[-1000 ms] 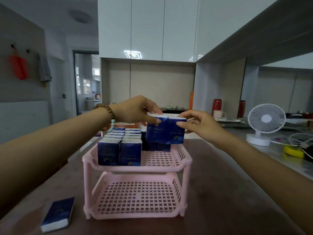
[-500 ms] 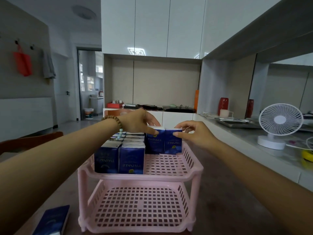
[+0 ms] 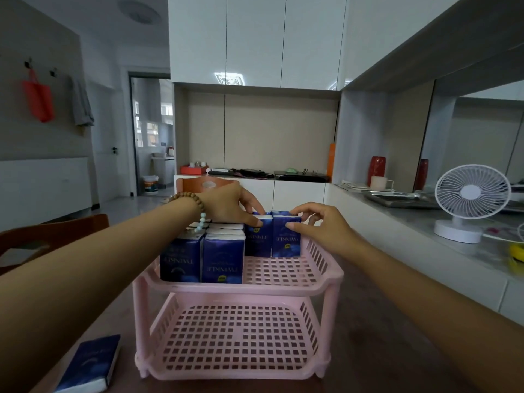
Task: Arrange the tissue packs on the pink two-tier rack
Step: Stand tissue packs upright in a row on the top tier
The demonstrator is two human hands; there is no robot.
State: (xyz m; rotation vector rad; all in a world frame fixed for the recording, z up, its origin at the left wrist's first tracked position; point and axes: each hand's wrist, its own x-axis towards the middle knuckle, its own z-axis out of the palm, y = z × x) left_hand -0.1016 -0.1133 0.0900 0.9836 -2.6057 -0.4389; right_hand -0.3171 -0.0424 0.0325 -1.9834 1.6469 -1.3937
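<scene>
Change since earlier: both hands have come down; the two packs that were held above the pink rack (image 3: 330,282) a second ago now stand on its upper tier.
Left grip: left hand (image 3: 229,207) pinches the top of the inner pack (image 3: 258,241), thumb tip on its front face.
Right grip: right hand (image 3: 321,226) pinches the outer pack (image 3: 286,243), thumb on the front and fingers curled over the top.
Where the packs are: inner and outer pack stand upright and touching, at the back right of the upper tier, just beside the blue packs already ranked (image 3: 222,259) along its left side.
Lower tier: no pack shows on it.
Relation that matters: one loose pack (image 3: 88,364) lies flat on the worktop (image 3: 382,350) at the near left of the rack, well apart from both hands and below them. Its long axis runs roughly away from the person. The left hand is on its side, so that hand looks the likelier one to fetch it once the pair is let go.
Hidden: the left wrist and hand cover the rear rows, so their count cannot be told. Whether anything stands behind the held pair cannot be told, and the right fingertips are out of sight behind the outer pack.
</scene>
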